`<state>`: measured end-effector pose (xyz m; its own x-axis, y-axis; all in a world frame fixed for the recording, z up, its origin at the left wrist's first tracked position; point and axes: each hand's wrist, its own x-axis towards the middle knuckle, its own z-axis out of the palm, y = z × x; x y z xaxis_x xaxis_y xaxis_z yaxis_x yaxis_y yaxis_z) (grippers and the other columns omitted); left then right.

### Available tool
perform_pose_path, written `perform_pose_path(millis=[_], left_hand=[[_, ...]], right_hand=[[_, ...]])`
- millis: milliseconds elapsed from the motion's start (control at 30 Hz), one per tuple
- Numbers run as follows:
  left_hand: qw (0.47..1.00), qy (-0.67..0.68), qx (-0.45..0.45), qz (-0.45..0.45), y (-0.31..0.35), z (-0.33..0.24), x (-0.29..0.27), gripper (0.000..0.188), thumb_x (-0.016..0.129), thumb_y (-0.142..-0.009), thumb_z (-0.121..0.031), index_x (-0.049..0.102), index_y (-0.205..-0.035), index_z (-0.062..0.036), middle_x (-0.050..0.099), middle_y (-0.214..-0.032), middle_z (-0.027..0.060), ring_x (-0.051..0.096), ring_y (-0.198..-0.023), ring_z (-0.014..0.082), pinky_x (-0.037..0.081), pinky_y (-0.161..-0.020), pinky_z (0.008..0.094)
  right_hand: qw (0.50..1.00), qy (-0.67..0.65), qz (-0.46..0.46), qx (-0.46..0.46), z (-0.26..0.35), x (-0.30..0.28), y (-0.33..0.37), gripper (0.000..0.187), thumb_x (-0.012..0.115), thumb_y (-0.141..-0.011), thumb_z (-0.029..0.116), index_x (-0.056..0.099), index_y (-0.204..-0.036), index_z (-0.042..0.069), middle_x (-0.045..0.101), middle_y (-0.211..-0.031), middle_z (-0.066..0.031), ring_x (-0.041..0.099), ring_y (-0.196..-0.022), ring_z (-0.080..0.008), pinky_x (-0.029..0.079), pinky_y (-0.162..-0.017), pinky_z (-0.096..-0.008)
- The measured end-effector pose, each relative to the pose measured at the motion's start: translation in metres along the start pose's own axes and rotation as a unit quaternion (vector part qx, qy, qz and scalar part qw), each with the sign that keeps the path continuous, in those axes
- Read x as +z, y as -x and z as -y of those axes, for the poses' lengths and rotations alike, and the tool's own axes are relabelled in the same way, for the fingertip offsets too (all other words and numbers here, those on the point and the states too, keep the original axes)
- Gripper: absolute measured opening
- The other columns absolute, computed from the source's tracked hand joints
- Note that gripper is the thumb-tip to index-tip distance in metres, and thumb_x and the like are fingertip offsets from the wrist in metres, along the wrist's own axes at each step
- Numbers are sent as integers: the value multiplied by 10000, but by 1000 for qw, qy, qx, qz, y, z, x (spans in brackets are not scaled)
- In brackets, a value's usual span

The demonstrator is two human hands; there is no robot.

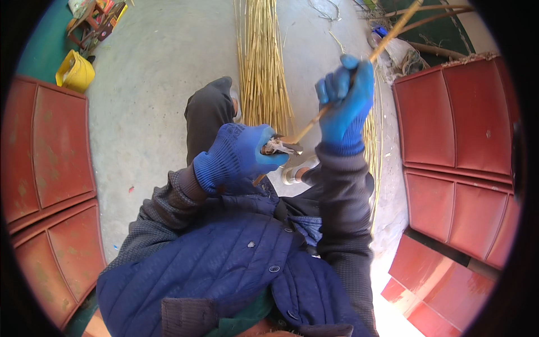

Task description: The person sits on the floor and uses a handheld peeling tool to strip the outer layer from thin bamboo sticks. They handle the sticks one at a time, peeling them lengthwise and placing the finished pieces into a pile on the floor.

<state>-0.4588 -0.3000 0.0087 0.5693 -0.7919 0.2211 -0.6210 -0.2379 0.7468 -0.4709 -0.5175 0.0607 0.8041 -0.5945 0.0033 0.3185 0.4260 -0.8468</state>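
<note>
My left hand (238,151), in a blue knitted work glove, is closed in front of my body. It grips a small dark tool with whitish wrapping (278,147), whose exact kind I cannot make out. A long yellow-brown cane (307,128) runs from this tool up to the right, and a short end shows below the glove. Higher and to the right, my right hand (347,101), gloved the same way and slightly blurred, has its fingers wrapped round the cane. Beyond my left hand lies a bundle of thin yellow canes (261,67) on the floor.
More thin canes (371,135) lie right of my right forearm. Red panelled double doors (455,118) stand at the right, with similar red panels (59,140) at the left. A yellow bucket (76,71) is at the far left. A whitish sack (396,53) sits at the far right.
</note>
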Motion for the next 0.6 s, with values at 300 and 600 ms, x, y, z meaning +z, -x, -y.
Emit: perform_pose_path(millis=[300,600], left_hand=[[997,-9,-52,52,-3,-8,-5,331,842,-776,-325,705,-900,-50,663,-723,165,679,-646,339,526,-576,396],[971,234,-45,26,-110,-28,-41,315,755,-923,-210,662,-1079,47,717,-818,94,697,-682,116,571,-597,275]], right_hand=[[978,70,110,-166,80,18,-55,410,427,-1092,420,630,-1110,64,453,-687,23,396,-576,-95,497,-694,-288],[940,212,155,-219,65,-4,-44,435,429,-1108,279,539,-1378,-45,685,-1167,-162,691,-1050,-227,558,-959,-367]])
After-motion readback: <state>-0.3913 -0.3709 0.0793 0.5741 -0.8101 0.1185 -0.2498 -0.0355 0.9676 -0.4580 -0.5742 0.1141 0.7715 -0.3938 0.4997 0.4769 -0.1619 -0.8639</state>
